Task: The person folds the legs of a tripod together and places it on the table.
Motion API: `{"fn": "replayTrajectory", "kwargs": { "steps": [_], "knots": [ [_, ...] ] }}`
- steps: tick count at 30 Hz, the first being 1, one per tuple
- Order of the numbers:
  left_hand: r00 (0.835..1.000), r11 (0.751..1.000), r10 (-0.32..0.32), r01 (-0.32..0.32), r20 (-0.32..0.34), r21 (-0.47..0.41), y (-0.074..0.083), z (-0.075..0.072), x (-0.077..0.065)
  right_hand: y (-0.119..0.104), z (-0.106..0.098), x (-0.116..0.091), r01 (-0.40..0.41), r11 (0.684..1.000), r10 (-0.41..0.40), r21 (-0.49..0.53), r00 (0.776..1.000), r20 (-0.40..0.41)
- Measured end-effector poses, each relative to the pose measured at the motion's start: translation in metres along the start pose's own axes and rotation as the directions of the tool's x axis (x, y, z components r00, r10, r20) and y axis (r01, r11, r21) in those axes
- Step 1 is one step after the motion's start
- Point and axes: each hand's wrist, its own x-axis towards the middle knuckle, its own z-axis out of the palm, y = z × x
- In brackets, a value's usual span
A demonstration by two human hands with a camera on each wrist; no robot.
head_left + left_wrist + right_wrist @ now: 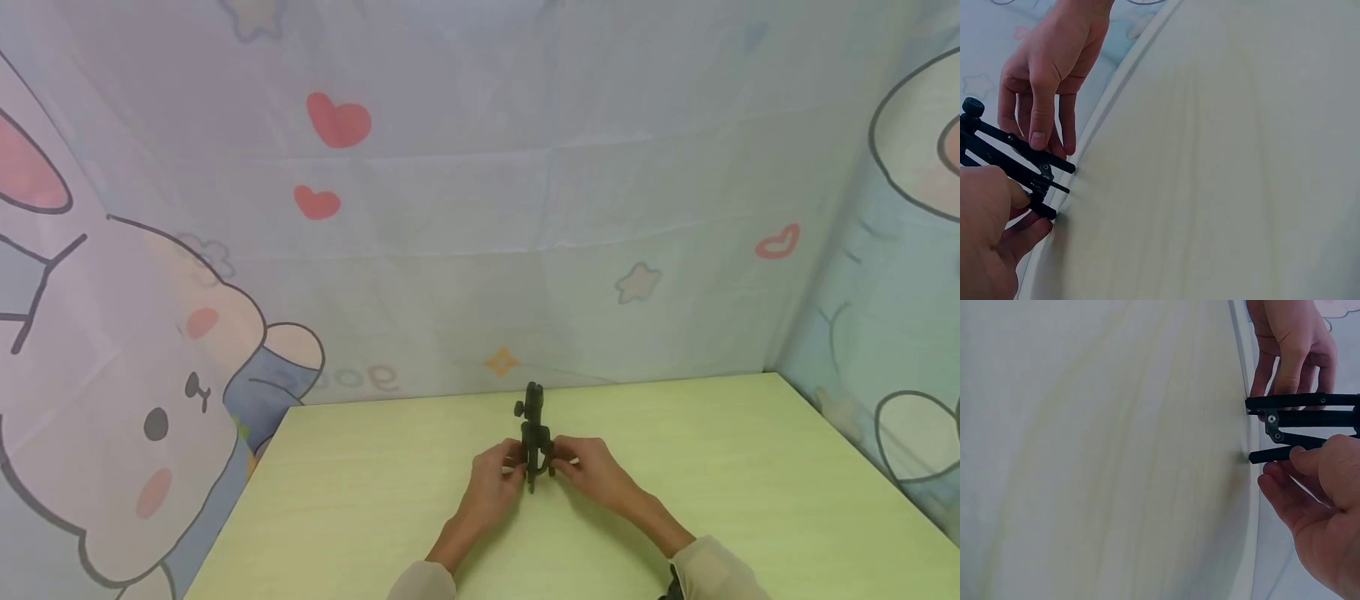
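Sleeves [423, 583] up front, our left hand [491, 483] and right hand [596, 473] pinch black mini tripod [534, 433] legs [1271, 454] toward the table's [720, 450] far edge; we'd work both evenly, imo.

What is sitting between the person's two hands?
A black tripod-like stand. The head view shows it between the left hand and the right hand, with fingers at its legs from both sides.
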Motion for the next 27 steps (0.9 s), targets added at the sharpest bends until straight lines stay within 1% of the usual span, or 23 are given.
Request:
{"fn": "replayTrajectory", "kwargs": {
  "steps": [4, 8, 10, 15, 18, 22, 27],
  "knots": [
    [0.999, 1.000, -0.013, 0.013, -0.037, 0.003, 0.001, -0.001, -0.003, 0.000, 0.000, 0.000, -0.008, 1.000, 0.008, -0.001, 1.000, 0.008],
    [0.997, 0.998, -0.040, 0.038, -0.059, -0.041, 0.004, -0.004, -0.008, 0.000, 0.001, -0.001, -0.015, 1.000, 0.015, -0.005, 1.000, 0.012],
    [0.997, 0.995, -0.056, 0.053, -0.044, -0.079, 0.007, -0.005, -0.011, -0.001, 0.000, -0.001, -0.012, 1.000, 0.013, -0.011, 1.000, 0.012],
    [0.997, 0.984, -0.069, 0.071, 0.018, -0.161, 0.012, -0.005, -0.015, -0.003, -0.002, -0.002, -0.011, 1.000, 0.011, -0.023, 1.000, 0.012],
    [0.997, 0.978, -0.072, 0.077, 0.032, -0.194, 0.014, -0.004, -0.017, -0.003, -0.003, -0.003, -0.014, 1.000, 0.014, -0.021, 1.000, 0.023],
    [0.996, 0.974, -0.077, 0.083, 0.035, -0.211, 0.014, -0.002, -0.018, -0.003, -0.003, -0.005, -0.009, 1.000, 0.010, -0.011, 0.999, 0.038],
    [0.997, 0.980, -0.072, 0.075, 0.025, -0.183, 0.013, -0.001, -0.017, -0.003, -0.002, -0.008, 0.022, 1.000, -0.022, -0.006, 0.999, 0.048]
  ]
}}
